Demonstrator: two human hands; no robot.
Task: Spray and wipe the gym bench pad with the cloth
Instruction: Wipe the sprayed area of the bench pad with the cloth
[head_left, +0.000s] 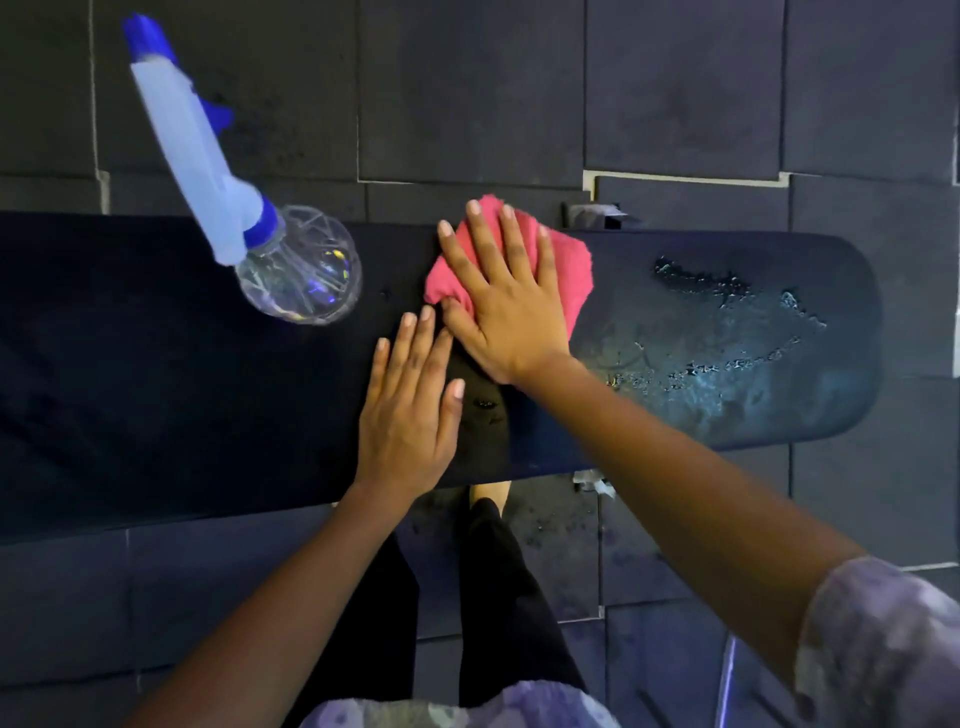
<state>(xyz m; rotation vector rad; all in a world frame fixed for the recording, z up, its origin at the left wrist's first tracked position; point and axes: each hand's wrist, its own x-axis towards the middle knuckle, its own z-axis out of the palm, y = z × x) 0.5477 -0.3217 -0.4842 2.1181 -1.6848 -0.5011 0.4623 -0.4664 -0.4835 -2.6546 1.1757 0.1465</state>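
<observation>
You are in the wiping step. Your right hand (506, 306) lies flat on the pink cloth (574, 265), fingers straight and spread, pressing it down onto the bench pad (156, 389) rather than gripping it. Your left hand (410, 410) sits just at 7 o'clock of it, also flat on the bare pad, fingers straight and holding nothing. It appears to be bracing you.

The cloth is at the pad's far side, with its top corner lapping over the far edge at 12 o'clock. Spraying looks done for the right end: a wet patch (727, 343) of beaded droplets lies at 3 to 4 o'clock of the cloth, apparently not yet wiped.

Your next move is probably a sweep toward 3 o'clock through that wetness. Keep the palm flat so the cloth does not bunch or slip out.

There is open pad that way up to the rounded end at 3 o'clock. Beyond it is only the dark tiled floor (467, 93), so ease off before the cloth drops over. The near edge runs at 6 o'clock, just behind your left wrist. The spray bottle (208, 171) stands on the pad at 9 o'clock of the cloth, near enough that a leftward stroke could knock it, so lift it aside first.
</observation>
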